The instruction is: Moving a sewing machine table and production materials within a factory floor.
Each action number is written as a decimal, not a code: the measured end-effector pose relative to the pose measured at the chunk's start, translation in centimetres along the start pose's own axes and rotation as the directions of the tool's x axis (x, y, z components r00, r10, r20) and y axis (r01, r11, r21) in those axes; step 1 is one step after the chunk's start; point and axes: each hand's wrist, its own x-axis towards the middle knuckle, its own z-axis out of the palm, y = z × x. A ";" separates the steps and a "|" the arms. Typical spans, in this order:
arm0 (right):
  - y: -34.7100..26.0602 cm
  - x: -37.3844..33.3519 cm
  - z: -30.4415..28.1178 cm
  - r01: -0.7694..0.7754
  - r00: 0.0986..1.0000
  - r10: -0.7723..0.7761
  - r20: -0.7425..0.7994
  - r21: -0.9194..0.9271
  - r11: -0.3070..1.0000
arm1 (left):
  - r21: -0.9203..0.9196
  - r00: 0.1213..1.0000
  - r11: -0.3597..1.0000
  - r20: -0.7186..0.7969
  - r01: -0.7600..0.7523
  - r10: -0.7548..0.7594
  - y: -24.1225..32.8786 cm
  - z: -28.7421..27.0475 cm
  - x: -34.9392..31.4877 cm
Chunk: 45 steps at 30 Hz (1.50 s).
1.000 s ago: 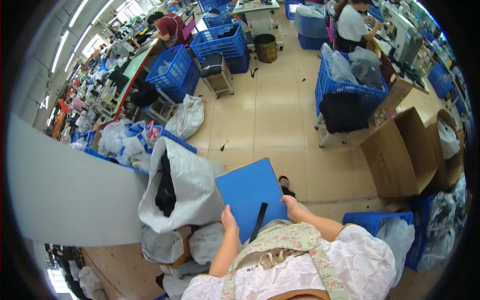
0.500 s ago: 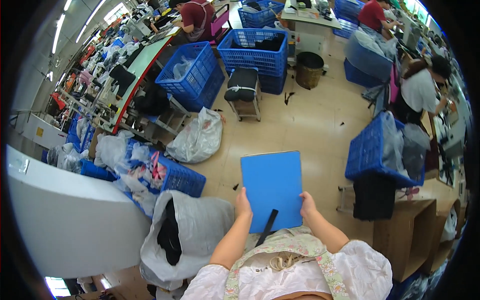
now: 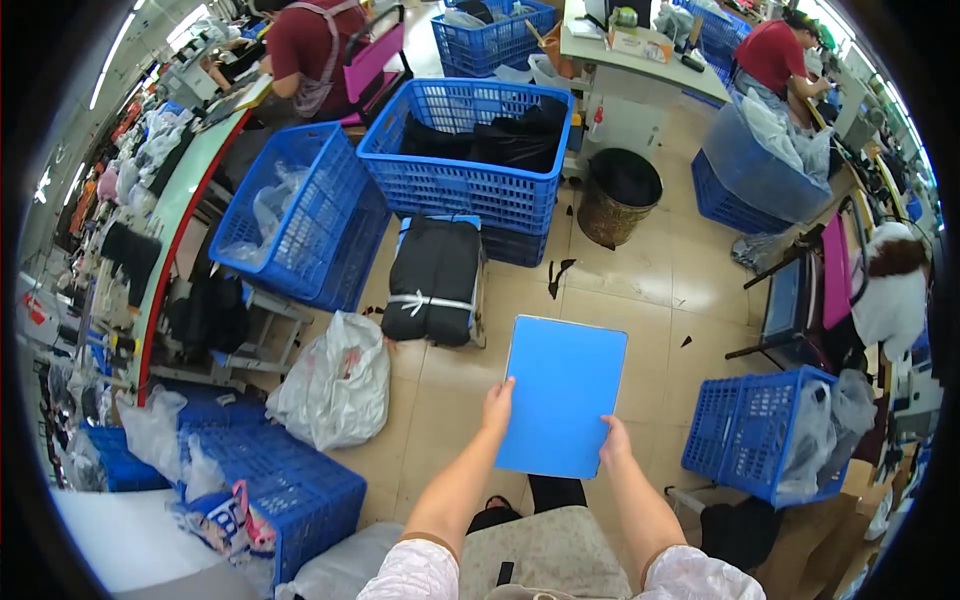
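Note:
A flat blue rectangular board or folder (image 3: 563, 398) is held out in front of my body, its plain blue face turned up. My left hand (image 3: 497, 405) grips its left edge, with the thumb on top. On the opposite edge, lower down, my right hand (image 3: 615, 440) is closed the same way. The fingers under the board are hidden. Below it show my pale apron (image 3: 535, 550) and part of one foot.
Ahead stand a stool with a black padded top (image 3: 432, 280), a large blue crate (image 3: 470, 150) of black cloth and a round bin (image 3: 620, 195). A white plastic sack (image 3: 335, 385) lies left. Crates (image 3: 760, 435) and a chair (image 3: 835, 265) flank the right. Co-workers sit at tables beyond.
I have moved forward along the aisle: the stool, crates and bin appear nearer and larger. Both hands still hold the blue board, which now sits slightly further right and lower in view.

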 end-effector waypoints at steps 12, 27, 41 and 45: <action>-3.5 17.7 7.8 -0.030 0.989 0.013 -0.145 -0.117 0.993 | 0.072 0.992 0.991 -0.065 0.113 -0.108 1.6 4.1 20.0; -4.9 19.1 9.0 -0.099 0.981 0.025 -0.193 -0.387 0.917 | -0.832 0.943 0.518 -0.305 -0.197 -0.131 4.3 -7.6 19.8; -3.8 19.9 10.9 -0.095 0.990 0.008 -0.140 -0.627 0.774 | -0.957 0.931 0.284 -0.153 -0.056 -0.331 -0.7 -15.8 20.1; -3.7 22.1 13.9 -0.010 0.999 -0.018 -0.034 -0.682 0.732 | -0.922 0.884 0.370 -0.266 -0.116 -0.385 -5.1 -19.9 12.7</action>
